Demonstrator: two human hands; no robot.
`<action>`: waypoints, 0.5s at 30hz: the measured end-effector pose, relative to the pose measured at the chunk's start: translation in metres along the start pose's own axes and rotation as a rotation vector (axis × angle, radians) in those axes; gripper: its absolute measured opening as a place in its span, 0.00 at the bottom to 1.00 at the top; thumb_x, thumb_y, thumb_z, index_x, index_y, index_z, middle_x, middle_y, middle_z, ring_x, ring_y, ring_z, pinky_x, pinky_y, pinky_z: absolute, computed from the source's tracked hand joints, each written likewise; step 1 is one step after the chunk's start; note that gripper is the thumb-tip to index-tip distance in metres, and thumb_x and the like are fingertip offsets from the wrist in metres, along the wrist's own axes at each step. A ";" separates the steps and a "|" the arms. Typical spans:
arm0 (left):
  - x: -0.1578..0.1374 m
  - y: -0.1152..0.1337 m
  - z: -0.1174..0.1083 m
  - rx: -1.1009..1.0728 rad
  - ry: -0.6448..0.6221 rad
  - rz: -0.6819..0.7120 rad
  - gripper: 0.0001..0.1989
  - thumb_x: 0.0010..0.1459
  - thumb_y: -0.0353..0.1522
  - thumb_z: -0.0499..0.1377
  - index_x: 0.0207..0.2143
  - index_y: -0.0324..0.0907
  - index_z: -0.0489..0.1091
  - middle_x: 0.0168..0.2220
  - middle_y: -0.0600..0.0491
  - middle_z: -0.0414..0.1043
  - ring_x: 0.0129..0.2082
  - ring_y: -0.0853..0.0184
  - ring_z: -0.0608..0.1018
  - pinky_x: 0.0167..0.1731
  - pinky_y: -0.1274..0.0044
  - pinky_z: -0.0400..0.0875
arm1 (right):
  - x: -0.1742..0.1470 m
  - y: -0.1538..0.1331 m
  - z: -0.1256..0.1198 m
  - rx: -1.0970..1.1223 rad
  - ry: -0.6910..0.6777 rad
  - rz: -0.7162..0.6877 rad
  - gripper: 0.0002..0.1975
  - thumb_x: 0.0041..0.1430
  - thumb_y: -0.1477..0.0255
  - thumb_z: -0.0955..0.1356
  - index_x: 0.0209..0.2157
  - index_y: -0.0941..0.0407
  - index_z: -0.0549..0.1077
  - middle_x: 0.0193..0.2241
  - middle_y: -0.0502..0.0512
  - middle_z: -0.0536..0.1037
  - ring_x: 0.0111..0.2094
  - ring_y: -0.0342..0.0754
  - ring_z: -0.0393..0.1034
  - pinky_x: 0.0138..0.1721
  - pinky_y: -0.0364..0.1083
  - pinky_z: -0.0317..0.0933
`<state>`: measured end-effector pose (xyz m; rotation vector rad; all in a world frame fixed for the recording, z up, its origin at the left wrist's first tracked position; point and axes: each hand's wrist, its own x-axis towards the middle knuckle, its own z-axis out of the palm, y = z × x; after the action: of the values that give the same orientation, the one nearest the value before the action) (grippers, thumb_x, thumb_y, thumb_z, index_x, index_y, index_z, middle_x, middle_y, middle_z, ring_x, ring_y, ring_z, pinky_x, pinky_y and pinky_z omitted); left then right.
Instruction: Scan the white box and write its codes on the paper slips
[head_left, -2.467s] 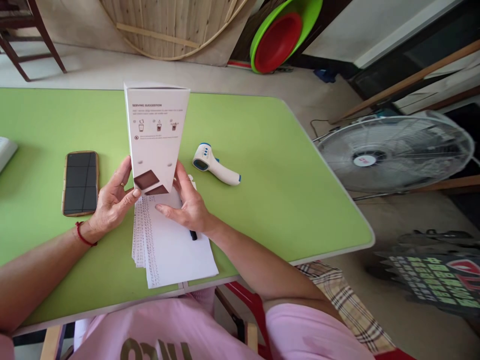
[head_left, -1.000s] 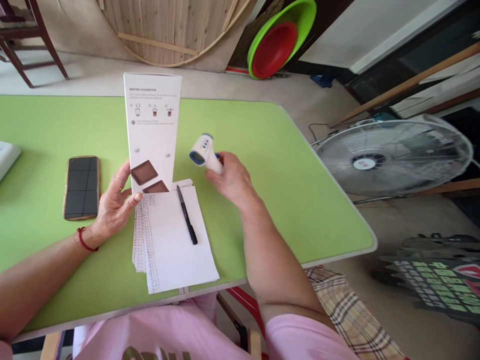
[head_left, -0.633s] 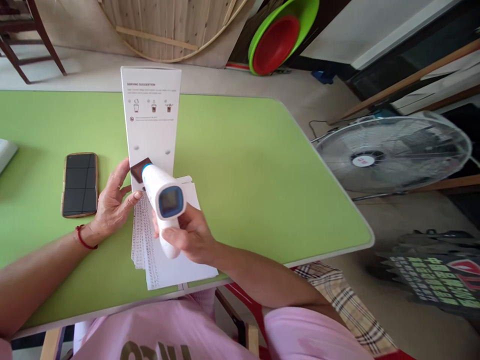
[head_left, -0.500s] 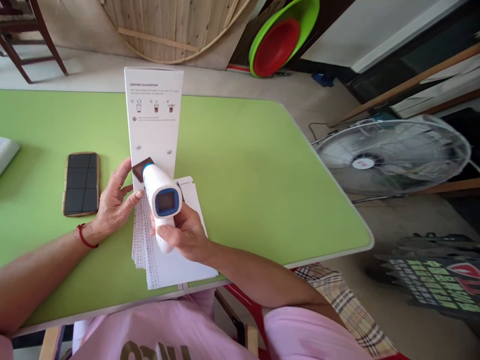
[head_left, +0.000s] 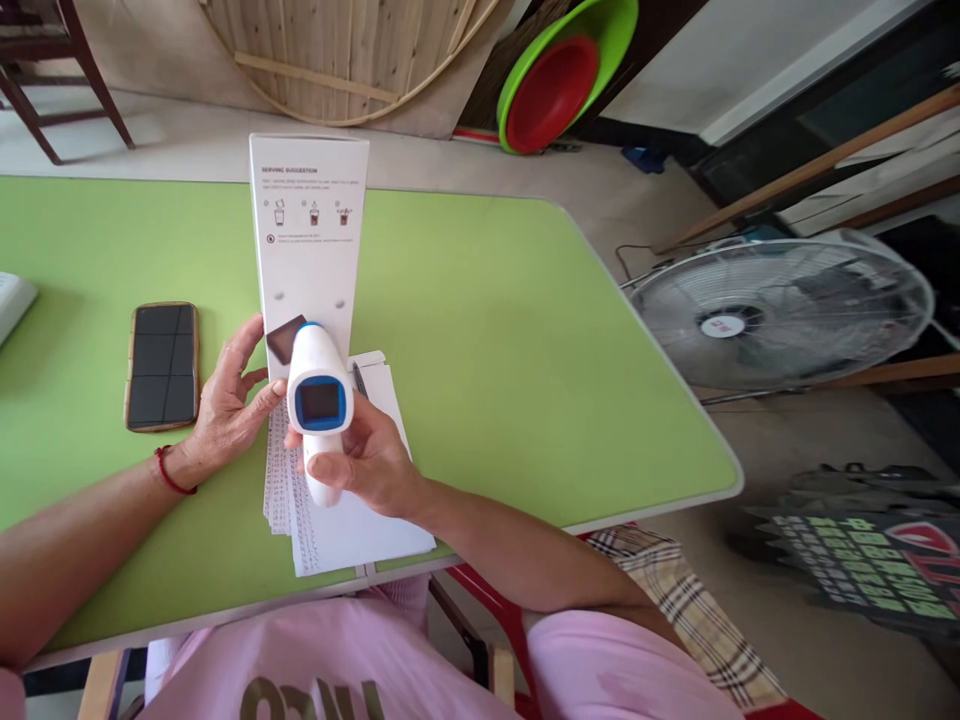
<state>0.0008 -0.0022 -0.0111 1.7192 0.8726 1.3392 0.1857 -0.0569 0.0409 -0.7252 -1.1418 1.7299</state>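
Note:
A white box [head_left: 309, 270] stands upright on the green table, printed with "SERVING SUGGESTION", small drawings and a dark brown shape. My left hand [head_left: 236, 400] grips its lower left edge, thumb at the front and fingers at the side. My right hand [head_left: 375, 460] is wrapped round the handle of a white infrared thermometer [head_left: 319, 375]. The thermometer's nose points at the lower part of the box, and its blue-rimmed screen faces me, dark. Beneath lie sheets of paper [head_left: 367, 525], some with rows of handwriting. A pen [head_left: 358, 378] on them is partly hidden.
A phone [head_left: 161, 367] lies on the green table [head_left: 525, 350], left of my left hand. At the far left edge is part of a white object [head_left: 13, 300]. Beyond the table's right side stands a fan [head_left: 780, 315]. Green and red basins [head_left: 551, 95] lean at the back.
My right hand has turned the thermometer slightly, its screen end shifting a little left and up, its nose a little right. More of the brown shape and the pen shows. My left hand stays put.

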 end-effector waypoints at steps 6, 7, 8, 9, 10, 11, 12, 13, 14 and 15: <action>0.000 -0.003 -0.001 -0.001 -0.013 0.012 0.38 0.59 0.47 0.65 0.68 0.55 0.56 0.68 0.46 0.57 0.67 0.48 0.64 0.53 0.67 0.78 | 0.001 0.002 -0.002 -0.009 0.042 0.022 0.27 0.46 0.61 0.78 0.44 0.52 0.67 0.32 0.50 0.78 0.29 0.44 0.72 0.28 0.46 0.68; 0.000 -0.003 -0.001 -0.007 -0.015 0.006 0.39 0.58 0.47 0.66 0.68 0.55 0.56 0.68 0.46 0.57 0.68 0.48 0.64 0.53 0.68 0.78 | 0.001 0.002 -0.001 -0.021 0.052 0.018 0.27 0.46 0.61 0.78 0.44 0.52 0.67 0.31 0.49 0.78 0.28 0.43 0.71 0.28 0.46 0.68; 0.000 -0.003 -0.001 -0.016 -0.016 0.001 0.39 0.58 0.47 0.66 0.68 0.55 0.56 0.68 0.46 0.57 0.68 0.48 0.64 0.54 0.68 0.78 | 0.001 0.002 0.000 -0.034 0.056 0.010 0.28 0.45 0.61 0.79 0.45 0.52 0.67 0.31 0.49 0.77 0.28 0.43 0.70 0.29 0.46 0.68; 0.000 -0.003 -0.001 -0.027 -0.015 -0.005 0.39 0.58 0.47 0.66 0.68 0.55 0.56 0.68 0.47 0.57 0.68 0.48 0.64 0.54 0.68 0.78 | 0.000 0.003 0.000 -0.049 0.058 0.005 0.28 0.45 0.61 0.79 0.45 0.52 0.68 0.31 0.48 0.77 0.29 0.43 0.69 0.30 0.46 0.68; 0.000 -0.002 -0.001 -0.036 -0.014 -0.011 0.39 0.58 0.47 0.66 0.68 0.55 0.56 0.68 0.47 0.57 0.68 0.48 0.63 0.55 0.68 0.78 | 0.000 0.003 0.001 -0.062 0.056 0.007 0.28 0.45 0.62 0.79 0.46 0.52 0.68 0.31 0.48 0.76 0.29 0.43 0.69 0.30 0.46 0.68; 0.000 -0.001 -0.001 -0.039 -0.015 -0.019 0.39 0.58 0.47 0.66 0.68 0.54 0.56 0.68 0.47 0.57 0.68 0.48 0.63 0.55 0.68 0.77 | 0.000 0.003 0.002 -0.068 0.048 0.014 0.27 0.47 0.62 0.78 0.46 0.52 0.68 0.31 0.48 0.76 0.29 0.42 0.68 0.31 0.46 0.67; 0.000 0.000 -0.001 -0.033 -0.018 -0.028 0.39 0.58 0.46 0.66 0.68 0.53 0.56 0.69 0.46 0.56 0.68 0.48 0.63 0.55 0.68 0.77 | -0.001 0.004 0.002 -0.061 0.031 0.018 0.25 0.49 0.61 0.77 0.45 0.52 0.68 0.30 0.48 0.75 0.28 0.42 0.68 0.30 0.46 0.67; 0.000 0.002 -0.001 -0.023 -0.022 -0.038 0.39 0.58 0.46 0.66 0.68 0.52 0.56 0.69 0.46 0.56 0.67 0.48 0.64 0.56 0.68 0.77 | -0.001 0.005 0.003 -0.045 0.012 0.018 0.22 0.51 0.60 0.76 0.43 0.52 0.69 0.30 0.48 0.75 0.27 0.42 0.68 0.30 0.46 0.67; 0.000 0.003 -0.001 -0.013 -0.025 -0.045 0.39 0.58 0.45 0.66 0.68 0.51 0.56 0.69 0.45 0.56 0.67 0.48 0.64 0.56 0.68 0.77 | -0.002 0.006 0.004 -0.024 -0.003 0.012 0.20 0.52 0.58 0.75 0.41 0.53 0.69 0.29 0.48 0.74 0.27 0.42 0.68 0.30 0.46 0.67; 0.000 0.004 -0.001 -0.004 -0.025 -0.047 0.39 0.59 0.44 0.67 0.68 0.50 0.56 0.69 0.45 0.56 0.67 0.48 0.64 0.55 0.68 0.77 | -0.002 0.007 0.005 -0.007 -0.011 0.003 0.19 0.54 0.57 0.74 0.39 0.53 0.69 0.29 0.48 0.74 0.26 0.42 0.69 0.30 0.47 0.68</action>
<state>0.0000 -0.0036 -0.0077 1.6981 0.8900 1.2852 0.1800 -0.0621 0.0369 -0.7229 -1.1549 1.7351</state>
